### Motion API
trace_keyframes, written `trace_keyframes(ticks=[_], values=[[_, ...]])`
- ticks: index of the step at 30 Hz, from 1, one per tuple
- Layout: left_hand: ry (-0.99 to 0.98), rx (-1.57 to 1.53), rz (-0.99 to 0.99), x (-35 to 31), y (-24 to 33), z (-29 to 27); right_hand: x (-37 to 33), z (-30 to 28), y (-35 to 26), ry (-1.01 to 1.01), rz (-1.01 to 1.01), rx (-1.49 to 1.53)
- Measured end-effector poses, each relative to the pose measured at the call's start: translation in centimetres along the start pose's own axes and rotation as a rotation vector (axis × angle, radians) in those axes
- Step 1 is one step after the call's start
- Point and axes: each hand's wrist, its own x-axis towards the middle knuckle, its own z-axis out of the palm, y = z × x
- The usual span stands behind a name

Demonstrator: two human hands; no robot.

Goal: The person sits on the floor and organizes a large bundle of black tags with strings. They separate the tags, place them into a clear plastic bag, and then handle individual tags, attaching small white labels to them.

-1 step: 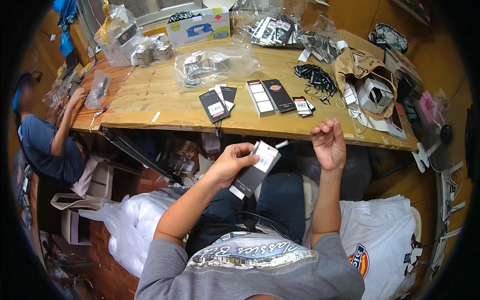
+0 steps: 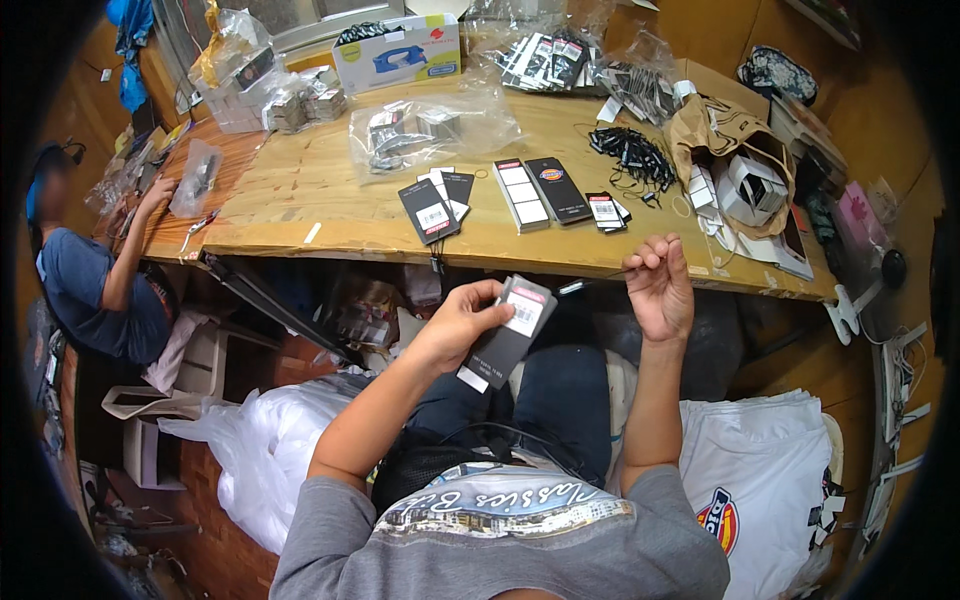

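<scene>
My left hand (image 2: 462, 325) grips a small stack of black hang tags (image 2: 505, 345) over my lap. A white barcode label with a red band shows on the top one. Level with it on the right, my right hand (image 2: 660, 290) is raised, thumb and fingertips pinched together. A thin dark tag string (image 2: 570, 287) with a small light-and-dark tip stretches between the tags and the pinched fingers. On the table ahead lie fanned black tags (image 2: 428, 212), a stack of white-labelled tags (image 2: 521, 197), a black tag stack (image 2: 560, 190) and smaller labelled tags (image 2: 606, 212).
A heap of black strings (image 2: 632, 155) lies beside a brown bag (image 2: 700, 130). Clear plastic bags (image 2: 480, 125) and a box (image 2: 397, 55) stand farther back. Another person (image 2: 105, 290) works at left. White garments (image 2: 750, 470) and a white plastic bag (image 2: 260, 460) flank me.
The tags in my left hand have turned slightly, so the red band on the top label shows more. My right hand is almost unmoved.
</scene>
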Motion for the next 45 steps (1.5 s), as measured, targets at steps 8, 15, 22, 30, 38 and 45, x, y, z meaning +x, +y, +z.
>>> trace_keyframes(ticks=[8,15,22,30,38,45], values=[[-0.004,-0.064,0.227,-0.3,0.9,1.9,-1.7,2.5,4.5,0.177,-0.008,-0.888],[0.303,0.372,0.507,0.1,0.2,2.4,-2.0,2.9,6.2,0.18,-0.012,-1.268],[0.308,0.745,0.728,-0.4,0.4,2.5,-1.8,3.4,5.7,0.151,0.125,-1.289],[0.204,1.21,0.975,-0.7,1.2,2.5,-1.9,3.7,5.1,0.042,0.137,-1.549],[0.196,1.347,1.069,-1.1,1.5,3.1,-2.4,2.2,6.7,0.165,0.073,-1.154],[0.074,0.829,0.573,-0.8,1.6,2.8,-2.3,1.7,7.2,0.242,0.069,-0.981]])
